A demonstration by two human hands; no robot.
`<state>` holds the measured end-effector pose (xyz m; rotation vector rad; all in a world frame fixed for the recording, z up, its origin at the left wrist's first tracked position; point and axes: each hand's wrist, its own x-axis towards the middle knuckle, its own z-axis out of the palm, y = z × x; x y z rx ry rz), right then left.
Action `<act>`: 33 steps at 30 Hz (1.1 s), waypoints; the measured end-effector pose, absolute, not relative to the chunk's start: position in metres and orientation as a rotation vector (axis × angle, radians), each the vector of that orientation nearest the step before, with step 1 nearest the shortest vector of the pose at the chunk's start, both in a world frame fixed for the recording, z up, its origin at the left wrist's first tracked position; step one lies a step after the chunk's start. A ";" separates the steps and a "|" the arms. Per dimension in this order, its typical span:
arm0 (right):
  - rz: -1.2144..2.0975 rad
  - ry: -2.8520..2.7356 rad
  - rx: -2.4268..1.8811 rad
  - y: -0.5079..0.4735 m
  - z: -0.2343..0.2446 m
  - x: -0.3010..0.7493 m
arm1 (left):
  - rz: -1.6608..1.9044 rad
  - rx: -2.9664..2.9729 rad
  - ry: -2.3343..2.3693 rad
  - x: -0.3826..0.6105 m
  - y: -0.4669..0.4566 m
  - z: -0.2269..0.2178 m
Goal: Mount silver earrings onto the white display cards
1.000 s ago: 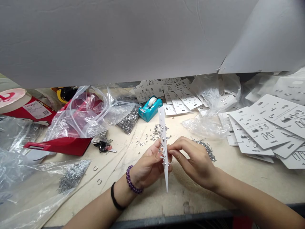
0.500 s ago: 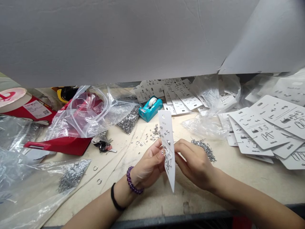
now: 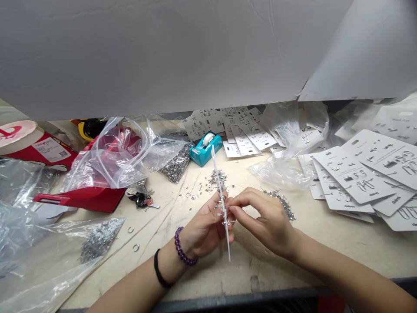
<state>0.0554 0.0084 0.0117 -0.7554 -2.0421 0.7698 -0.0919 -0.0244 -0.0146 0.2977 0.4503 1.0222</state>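
Over the workbench (image 3: 325,256) | left grip (image 3: 205,226) closed on tilted white display card (image 3: 222,204) | right grip (image 3: 263,219) pinching its edge

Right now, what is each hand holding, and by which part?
The left hand holds a white display card edge-on, by its lower middle. The right hand pinches at the small metal pieces on that card; which piece cannot be told.
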 end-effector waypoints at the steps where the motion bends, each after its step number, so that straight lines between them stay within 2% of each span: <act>1: 0.762 -2.048 -0.760 0.008 0.011 0.055 | 1.020 0.316 0.459 -0.091 -0.025 -0.016; 9: 0.825 -2.097 -0.770 0.009 0.006 0.056 | 1.035 0.379 0.504 -0.089 -0.023 -0.024; 17: 1.101 -2.047 -0.858 0.016 0.014 0.062 | 1.013 0.451 0.600 -0.090 -0.021 -0.015; 25: 0.967 -1.867 -0.839 0.015 0.029 0.073 | 1.261 0.322 0.787 -0.100 -0.009 0.000; 29: 1.016 -1.865 -0.869 0.014 0.028 0.074 | 1.368 0.638 0.990 -0.100 -0.009 -0.002; 33: 0.978 -1.896 -0.853 0.011 0.029 0.071 | 1.103 0.746 0.909 -0.098 -0.012 -0.005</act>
